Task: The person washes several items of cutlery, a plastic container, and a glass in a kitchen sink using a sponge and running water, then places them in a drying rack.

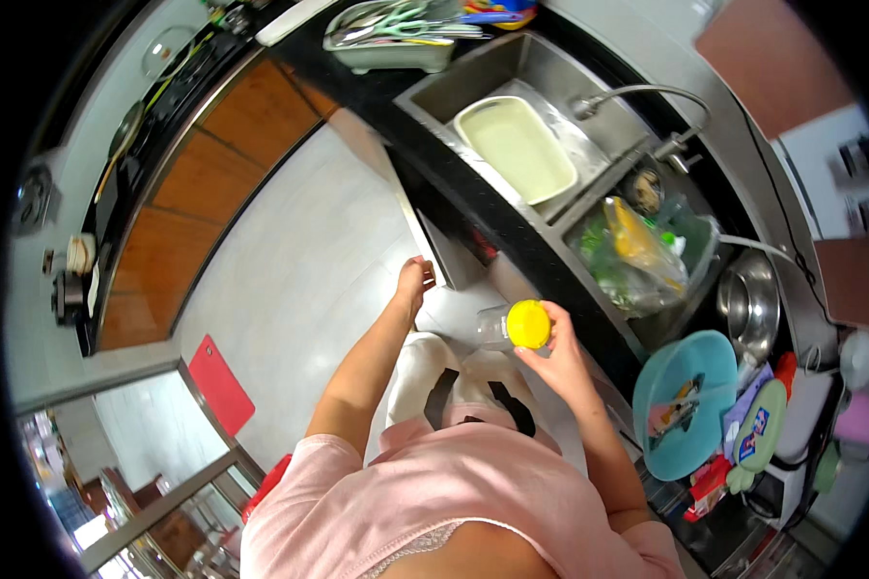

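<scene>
In my right hand (561, 354) is a clear jar (491, 327) with a yellow lid (528, 324), tilted with the lid toward me. My fingers and thumb grip it around the lid. My left hand (413, 281) is at the free edge of an open cabinet door (442, 257) below the sink counter, its fingers curled against that edge. The dark cabinet opening (434, 192) lies behind the door, and its contents are mostly hidden.
A black counter (478, 210) carries a steel sink with a pale basin (518, 148) and bagged vegetables (641, 253). A cutlery tray (391, 54) stands beyond, a blue bowl (655, 405) nearer on the right. A red board (221, 383) leans at left.
</scene>
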The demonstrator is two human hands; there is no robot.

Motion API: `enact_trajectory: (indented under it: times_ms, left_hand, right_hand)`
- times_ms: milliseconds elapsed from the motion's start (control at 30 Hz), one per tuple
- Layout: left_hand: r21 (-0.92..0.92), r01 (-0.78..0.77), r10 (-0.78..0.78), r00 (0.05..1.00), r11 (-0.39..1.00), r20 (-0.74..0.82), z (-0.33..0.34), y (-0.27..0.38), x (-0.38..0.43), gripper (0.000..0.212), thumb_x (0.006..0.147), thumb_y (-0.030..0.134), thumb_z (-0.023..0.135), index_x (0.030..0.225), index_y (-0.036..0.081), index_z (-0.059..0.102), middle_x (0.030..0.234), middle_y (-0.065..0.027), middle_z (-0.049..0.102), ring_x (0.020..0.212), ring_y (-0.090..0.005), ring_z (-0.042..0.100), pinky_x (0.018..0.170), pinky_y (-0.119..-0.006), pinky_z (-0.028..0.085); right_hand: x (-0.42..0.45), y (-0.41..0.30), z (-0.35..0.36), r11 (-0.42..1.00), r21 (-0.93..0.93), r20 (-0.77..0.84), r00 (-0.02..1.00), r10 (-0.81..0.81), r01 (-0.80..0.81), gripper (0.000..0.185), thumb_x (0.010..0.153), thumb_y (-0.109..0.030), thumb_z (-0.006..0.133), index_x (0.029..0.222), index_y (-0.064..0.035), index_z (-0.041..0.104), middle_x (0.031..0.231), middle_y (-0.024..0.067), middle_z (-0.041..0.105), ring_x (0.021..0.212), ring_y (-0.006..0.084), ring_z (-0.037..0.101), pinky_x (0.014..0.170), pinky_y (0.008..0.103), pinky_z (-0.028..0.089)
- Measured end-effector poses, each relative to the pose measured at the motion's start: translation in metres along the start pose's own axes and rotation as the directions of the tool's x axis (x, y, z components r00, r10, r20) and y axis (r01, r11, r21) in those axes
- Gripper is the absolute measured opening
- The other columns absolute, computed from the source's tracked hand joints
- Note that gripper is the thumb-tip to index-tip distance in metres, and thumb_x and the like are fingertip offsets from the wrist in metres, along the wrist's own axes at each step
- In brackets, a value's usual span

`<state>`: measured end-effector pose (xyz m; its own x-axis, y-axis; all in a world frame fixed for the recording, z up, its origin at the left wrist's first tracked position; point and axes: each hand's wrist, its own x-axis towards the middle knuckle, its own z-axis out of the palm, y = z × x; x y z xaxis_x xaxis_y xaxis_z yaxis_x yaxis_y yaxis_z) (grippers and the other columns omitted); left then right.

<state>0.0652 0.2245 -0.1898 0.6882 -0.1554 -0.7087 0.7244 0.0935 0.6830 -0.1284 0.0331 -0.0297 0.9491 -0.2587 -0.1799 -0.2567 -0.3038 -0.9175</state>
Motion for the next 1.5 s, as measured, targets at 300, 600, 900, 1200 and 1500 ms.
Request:
enact_trajectory:
  times_ms: [300, 600, 900, 1200, 1500]
  left_hand:
    - [0.158, -0.132, 0.159, 0.971, 0.979, -0.177, -0.118, 0.018, -0.029, 0.019, 0.081, 0.002, 0.043, 0.099, 0.001, 0.049, 0.070, -0.0036, 0.051, 0.060, -0.0107, 0.045, 0.054, -0.024, 0.037]
    - [0.733, -0.323, 0.641, 0.741, 0.598, -0.197, -0.239, 0.048, 0.008, 0.019, 0.078, 0.002, 0.047, 0.095, 0.002, 0.056, 0.086, -0.0161, 0.054, 0.083, -0.0315, 0.051, 0.073, -0.038, 0.042]
    - [0.872, -0.312, 0.770, 0.629, 0.378, -0.108, -0.315, 0.116, 0.037, 0.022, 0.079, -0.003, 0.045, 0.096, 0.004, 0.057, 0.083, -0.0144, 0.052, 0.083, -0.0299, 0.050, 0.073, -0.037, 0.040]
    - [0.922, -0.283, 0.871, 0.481, 0.265, -0.103, -0.353, 0.170, 0.083, 0.029, 0.077, -0.010, 0.041, 0.099, 0.002, 0.056, 0.093, -0.0121, 0.055, 0.091, -0.0243, 0.052, 0.082, -0.032, 0.041]
    - [0.837, -0.424, 0.916, 0.347, 0.344, -0.201, -0.369, 0.189, 0.123, 0.044, 0.063, -0.008, 0.029, 0.101, -0.007, 0.051, 0.104, -0.0139, 0.051, 0.103, -0.0223, 0.048, 0.095, -0.031, 0.031]
  right_hand:
    - [0.032, 0.038, 0.155, 0.995, -0.098, 0.146, 0.989, 0.023, -0.008, 0.070, 0.069, -0.006, 0.068, 0.124, -0.0010, 0.025, 0.114, 0.0133, 0.043, 0.098, 0.0182, 0.052, 0.073, 0.0271, 0.047]
    - [0.065, 0.082, 0.274, 0.997, -0.022, 0.029, 0.997, 0.069, -0.069, 0.071, 0.070, 0.001, 0.066, 0.125, 0.0000, 0.022, 0.115, 0.0120, 0.041, 0.100, 0.0180, 0.050, 0.077, 0.0264, 0.046]
    - [0.153, 0.104, 0.315, 0.984, -0.016, -0.114, 0.978, 0.177, -0.180, 0.072, 0.063, -0.010, 0.071, 0.121, 0.0013, 0.031, 0.118, 0.0179, 0.037, 0.110, 0.0304, 0.038, 0.095, 0.0356, 0.031]
    - [0.309, 0.292, 0.377, 0.963, -0.078, -0.165, 0.955, 0.244, -0.260, 0.072, 0.065, -0.016, 0.071, 0.123, 0.0009, 0.030, 0.119, 0.0184, 0.038, 0.111, 0.0318, 0.038, 0.095, 0.0378, 0.032]
    - [0.495, 0.419, 0.413, 0.930, -0.321, -0.279, 0.956, 0.090, -0.181, 0.081, 0.063, -0.011, 0.072, 0.128, 0.0018, 0.025, 0.127, 0.0226, 0.033, 0.115, 0.0372, 0.035, 0.097, 0.0415, 0.030]
